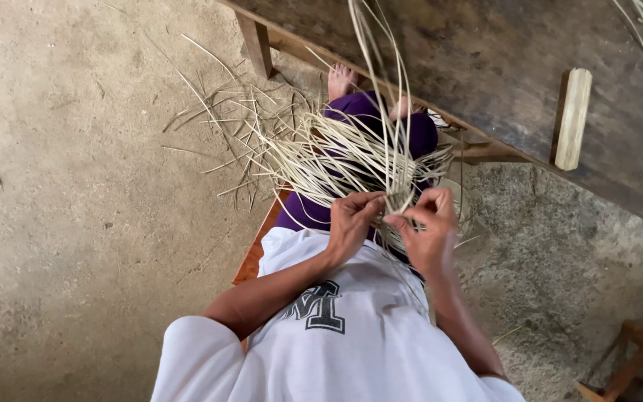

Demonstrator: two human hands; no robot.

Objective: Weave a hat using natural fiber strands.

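Over the lap, left hand (pixel 350 223) and right hand (pixel 427 231) pinch pale cane strips (pixel 336 152).

The woven strip work (pixel 351 160) lies on the person's lap, with loose strips fanning out to the left and several long strips rising toward the wooden bench (pixel 500 67) ahead. The left hand (pixel 351 222) and right hand (pixel 427 227) meet side by side at its near edge. Stray strips (pixel 217 126) lie on the floor (pixel 68 208) to the left. A wooden block (pixel 572 119) rests on the bench, to the right.
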